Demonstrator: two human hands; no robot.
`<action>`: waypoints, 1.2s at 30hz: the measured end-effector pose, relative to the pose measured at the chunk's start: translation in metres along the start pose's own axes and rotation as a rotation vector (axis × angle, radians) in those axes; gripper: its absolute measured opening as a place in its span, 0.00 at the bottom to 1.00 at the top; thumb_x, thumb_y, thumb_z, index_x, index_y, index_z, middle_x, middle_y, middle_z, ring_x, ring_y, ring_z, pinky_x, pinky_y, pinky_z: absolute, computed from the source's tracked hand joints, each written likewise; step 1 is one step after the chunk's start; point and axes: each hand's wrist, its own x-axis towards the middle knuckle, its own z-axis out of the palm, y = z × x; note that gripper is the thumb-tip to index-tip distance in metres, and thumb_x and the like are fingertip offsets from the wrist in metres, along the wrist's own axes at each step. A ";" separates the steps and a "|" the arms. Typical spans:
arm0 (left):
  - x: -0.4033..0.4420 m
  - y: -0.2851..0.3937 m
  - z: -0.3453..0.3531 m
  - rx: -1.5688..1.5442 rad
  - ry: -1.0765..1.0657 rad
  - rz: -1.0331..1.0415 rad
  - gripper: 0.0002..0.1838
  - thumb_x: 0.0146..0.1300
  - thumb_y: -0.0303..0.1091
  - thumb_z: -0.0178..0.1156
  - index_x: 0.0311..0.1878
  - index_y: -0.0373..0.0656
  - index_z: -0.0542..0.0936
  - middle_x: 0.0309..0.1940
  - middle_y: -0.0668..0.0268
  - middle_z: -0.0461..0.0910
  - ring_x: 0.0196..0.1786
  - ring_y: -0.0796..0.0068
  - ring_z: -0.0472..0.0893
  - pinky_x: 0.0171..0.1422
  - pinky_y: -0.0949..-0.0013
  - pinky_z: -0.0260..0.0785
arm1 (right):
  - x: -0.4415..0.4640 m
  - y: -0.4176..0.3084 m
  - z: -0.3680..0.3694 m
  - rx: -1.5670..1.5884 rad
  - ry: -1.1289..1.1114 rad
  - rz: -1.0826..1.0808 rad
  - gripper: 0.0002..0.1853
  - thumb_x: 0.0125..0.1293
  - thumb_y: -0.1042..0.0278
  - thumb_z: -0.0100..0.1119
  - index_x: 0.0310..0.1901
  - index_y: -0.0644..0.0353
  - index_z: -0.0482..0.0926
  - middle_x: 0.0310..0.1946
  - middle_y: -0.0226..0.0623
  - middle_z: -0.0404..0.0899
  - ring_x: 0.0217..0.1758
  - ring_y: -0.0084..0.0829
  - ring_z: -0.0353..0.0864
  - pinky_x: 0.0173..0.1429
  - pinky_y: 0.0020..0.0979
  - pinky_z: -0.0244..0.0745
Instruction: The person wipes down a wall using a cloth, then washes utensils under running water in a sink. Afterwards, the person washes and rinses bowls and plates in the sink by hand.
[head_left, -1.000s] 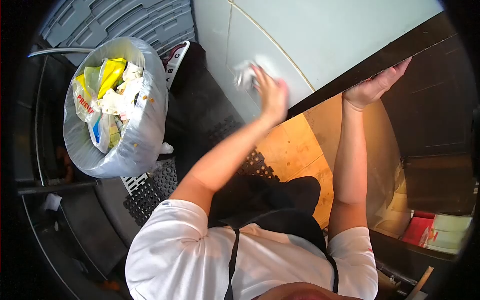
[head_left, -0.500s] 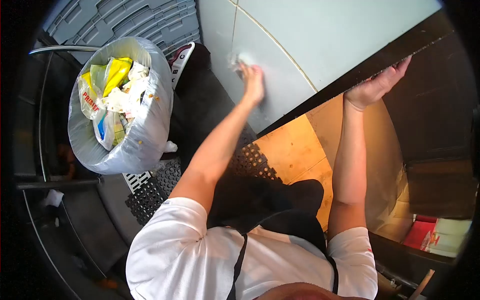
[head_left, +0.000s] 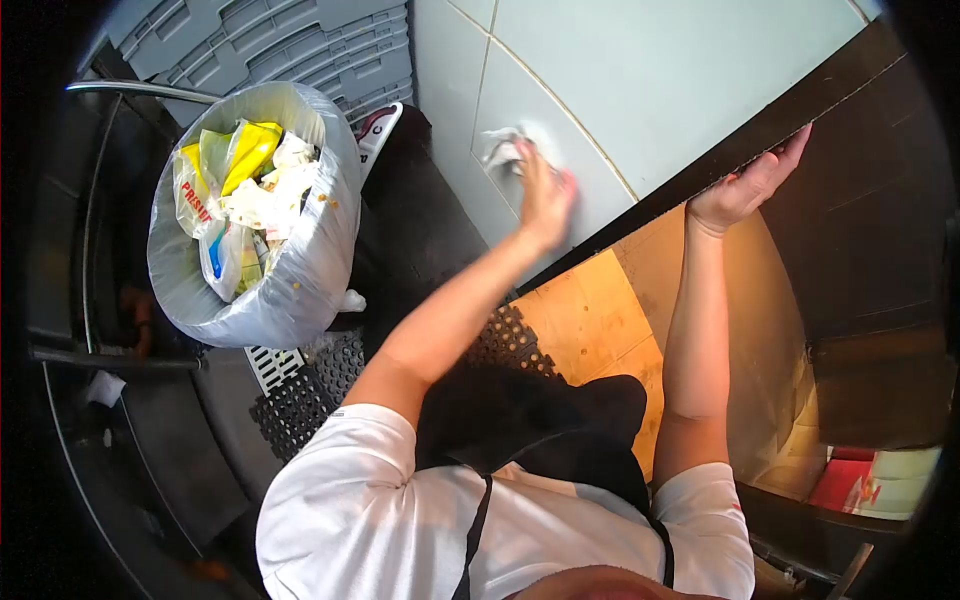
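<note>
My left hand presses a crumpled white cloth or paper wipe against the pale tiled wall. Its fingers are bent over the wipe, and motion blurs them slightly. My right hand rests against the dark edge at the end of that wall. Its fingers are stretched out along the edge, and I see nothing held in it.
On the left stands a bin lined with a clear bag, with wrappers and crumpled paper inside. Grey stacked crates are behind it. Perforated black mats and orange tiles cover the floor below.
My left hand and the wipe have slid to the right along the tiles. My right hand stays on the dark edge. The view has shifted slightly.
</note>
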 end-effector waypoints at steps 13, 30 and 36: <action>-0.041 0.062 0.011 0.066 -0.145 0.249 0.46 0.67 0.45 0.46 0.71 0.20 0.34 0.73 0.33 0.23 0.76 0.33 0.26 0.76 0.39 0.21 | -0.004 0.010 -0.006 0.074 -0.004 0.034 0.38 0.75 0.44 0.33 0.72 0.71 0.48 0.72 0.48 0.52 0.75 0.38 0.53 0.77 0.38 0.44; 0.023 0.012 -0.009 -0.190 -0.004 0.125 0.54 0.63 0.58 0.51 0.74 0.28 0.33 0.72 0.31 0.22 0.74 0.27 0.24 0.71 0.28 0.21 | -0.006 0.013 -0.007 -0.023 0.025 -0.006 0.37 0.76 0.45 0.33 0.71 0.73 0.51 0.73 0.51 0.51 0.77 0.42 0.48 0.77 0.39 0.41; 0.002 0.084 -0.008 0.268 -0.285 0.691 0.64 0.55 0.80 0.42 0.74 0.29 0.36 0.72 0.30 0.27 0.75 0.27 0.29 0.69 0.25 0.21 | -0.003 0.013 -0.008 -0.057 0.025 -0.039 0.38 0.75 0.43 0.33 0.71 0.74 0.52 0.74 0.56 0.49 0.79 0.46 0.45 0.78 0.41 0.38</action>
